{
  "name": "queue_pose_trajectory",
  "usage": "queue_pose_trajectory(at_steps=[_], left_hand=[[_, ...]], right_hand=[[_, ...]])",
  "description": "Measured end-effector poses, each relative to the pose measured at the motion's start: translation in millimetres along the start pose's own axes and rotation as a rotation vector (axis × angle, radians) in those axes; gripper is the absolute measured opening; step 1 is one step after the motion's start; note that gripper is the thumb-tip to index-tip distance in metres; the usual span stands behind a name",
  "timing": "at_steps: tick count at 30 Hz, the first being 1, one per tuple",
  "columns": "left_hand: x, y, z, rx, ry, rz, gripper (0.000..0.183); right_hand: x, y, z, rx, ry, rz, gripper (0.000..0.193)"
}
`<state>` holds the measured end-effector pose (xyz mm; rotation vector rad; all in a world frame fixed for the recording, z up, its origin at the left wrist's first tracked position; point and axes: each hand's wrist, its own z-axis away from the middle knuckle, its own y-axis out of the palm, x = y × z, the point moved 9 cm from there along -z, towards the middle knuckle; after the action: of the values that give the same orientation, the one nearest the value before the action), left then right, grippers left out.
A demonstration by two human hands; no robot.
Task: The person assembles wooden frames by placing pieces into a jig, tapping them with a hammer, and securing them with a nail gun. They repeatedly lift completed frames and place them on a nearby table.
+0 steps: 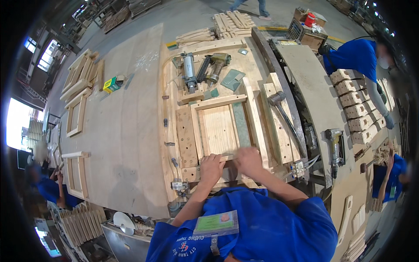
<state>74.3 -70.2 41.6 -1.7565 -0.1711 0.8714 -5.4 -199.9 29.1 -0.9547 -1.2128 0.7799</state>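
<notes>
While the left hand [211, 170] closes thumb and fingers on the left end of the near bar [228, 157], the right hand [250, 161] is curled at its right end; those fingertips are hidden, so whether it grips or only presses cannot be told. Frame [218, 103] lies flat on the bench just ahead of the torso, near bar along its near side; pale panel [216, 131] and green strip [241, 124] show inside it; holed block [186, 133] stands beside it on the left. Judgement: bar best kept level, both ends pressed evenly and squared to the side rails, fingertips out of the joints. Mallet [276, 99] lies to the right, handle slanting toward the person; beyond the frame, cylinder [188, 72] and nail gun [217, 67] lie side by side; farther left, green-yellow box [113, 84] on the tabletop [131, 113].
</notes>
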Motion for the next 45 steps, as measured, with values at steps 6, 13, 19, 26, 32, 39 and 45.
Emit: queue_pose_trajectory(at_steps=[6, 13, 19, 26, 32, 39, 45], left_hand=[[-0.1, -62.8, 30.8, -0.127, 0.172, -0.029, 0.036], [8.0, -108.7, 49.4, -0.307, 0.197, -0.02, 0.025], [-14.3, -82.5, 12.2, -0.359, 0.168, 0.146, 0.016], [0.0, -12.9, -34.7, -0.199, 0.078, 0.295, 0.013], [-4.8, 22.5, -57.3, -0.059, 0.008, 0.207, 0.025], [-1.4, 26.4, -57.9, 0.022, -0.047, 0.152, 0.029], [1.7, 28.1, -56.6, 0.025, -0.048, 0.156, 0.029]], right_hand=[[26.6, -16.6, 17.6, -0.276, -0.103, -0.001, 0.046], [30.4, -15.7, 20.1, -0.229, -0.091, 0.004, 0.057], [27.8, -31.6, 28.6, -0.255, -0.142, -0.061, 0.057], [-65.8, -124.8, 164.5, -0.554, 0.395, 0.048, 0.048], [-111.6, -128.8, 222.1, -0.581, 0.581, 0.246, 0.051], [-104.7, -133.2, 190.2, -0.619, 0.529, 0.348, 0.05], [-89.1, -117.2, 180.5, -0.58, 0.57, 0.261, 0.047]])
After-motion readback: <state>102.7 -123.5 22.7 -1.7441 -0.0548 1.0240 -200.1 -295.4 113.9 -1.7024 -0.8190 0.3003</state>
